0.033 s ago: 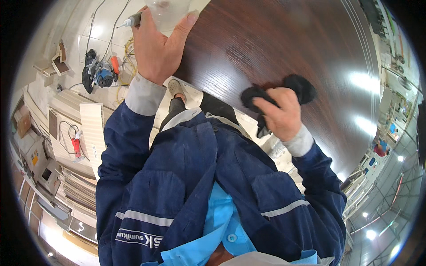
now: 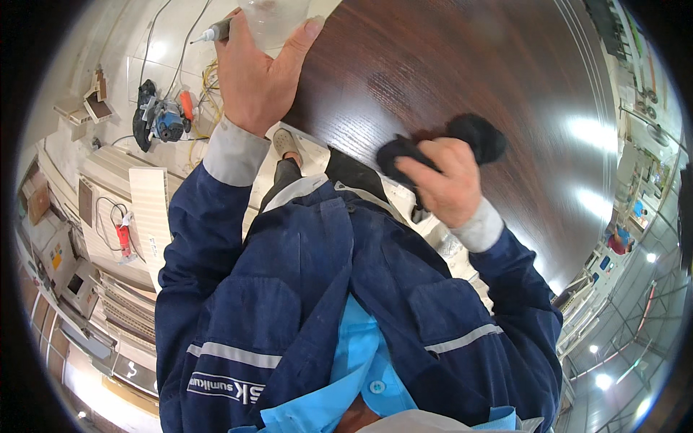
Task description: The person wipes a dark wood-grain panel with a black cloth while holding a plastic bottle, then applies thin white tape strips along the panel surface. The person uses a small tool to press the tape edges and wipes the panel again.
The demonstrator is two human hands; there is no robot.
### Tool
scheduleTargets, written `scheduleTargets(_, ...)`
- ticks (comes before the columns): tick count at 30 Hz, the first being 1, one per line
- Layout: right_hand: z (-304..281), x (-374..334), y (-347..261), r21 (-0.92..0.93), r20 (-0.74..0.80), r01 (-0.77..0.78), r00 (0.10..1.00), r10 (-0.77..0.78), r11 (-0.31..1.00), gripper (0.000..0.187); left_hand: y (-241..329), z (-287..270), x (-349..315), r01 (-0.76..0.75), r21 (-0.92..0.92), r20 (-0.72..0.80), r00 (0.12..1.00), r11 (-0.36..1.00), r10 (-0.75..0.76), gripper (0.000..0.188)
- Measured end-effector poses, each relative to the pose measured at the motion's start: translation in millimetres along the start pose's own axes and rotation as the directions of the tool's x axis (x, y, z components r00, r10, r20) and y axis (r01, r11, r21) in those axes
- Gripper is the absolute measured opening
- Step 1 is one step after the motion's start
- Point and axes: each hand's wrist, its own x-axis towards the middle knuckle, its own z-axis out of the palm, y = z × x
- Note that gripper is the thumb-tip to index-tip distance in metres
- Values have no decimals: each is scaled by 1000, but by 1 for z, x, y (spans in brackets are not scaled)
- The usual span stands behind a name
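On the dark wood panel (image 2: pixel 520 79), at its near edge: your right hand (image 2: pixel 446 180) is closed over a black cloth (image 2: pixel 476 138), thumb and fingers gripping it, with bunches bulging out on both sides of the hand. The cloth lies against the panel's top; a loose tail drops at the near edge. Your right cuff (image 2: pixel 479 228) crosses that same edge.

At the panel's left edge: your left hand (image 2: pixel 256 79) is curved, thumb well apart from the fingers, around a translucent container (image 2: pixel 278 22). A thin-tipped nozzle (image 2: pixel 213 34) pokes out by the fingers, on the side away from the panel; cannot tell whether it belongs to the container. Your thumb overlaps the panel's left edge; most fingertips are hidden.

Room: wide bare surface on the panel beyond the cloth and to its right, out to pale lines near the right edge. Tighter on the near side, where your trousers (image 2: pixel 354 169) come close to the panel.

Floor left of the panel, well apart from it: a blue power tool (image 2: pixel 169 124), with a yellow cord (image 2: pixel 211 90) between it and your left hand. A beige shoe (image 2: pixel 284 144) stands just off the panel's left near corner.
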Motion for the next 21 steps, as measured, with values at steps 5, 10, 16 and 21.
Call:
scheduleTargets(5,4,11,-13,16,59,4,998,-4,1000,42,12,-6,3,3,-65,42,999,998,0,42)
scheduleTargets(10,3,5,-3,1,-12,-3,1000,3,1000,46,12,2,9,61,-52,-49,997,997,-64,46)
scheduleTargets(16,18,15,6,-33,29,7,1000,-6,999,43,2,-2,11,-19,31,-20,1000,999,20,41)
scheduleTargets(21,20,32,-1,-28,-37,20,999,-21,999,44,-3,2,9,23,-40,-12,1000,999,-24,45)
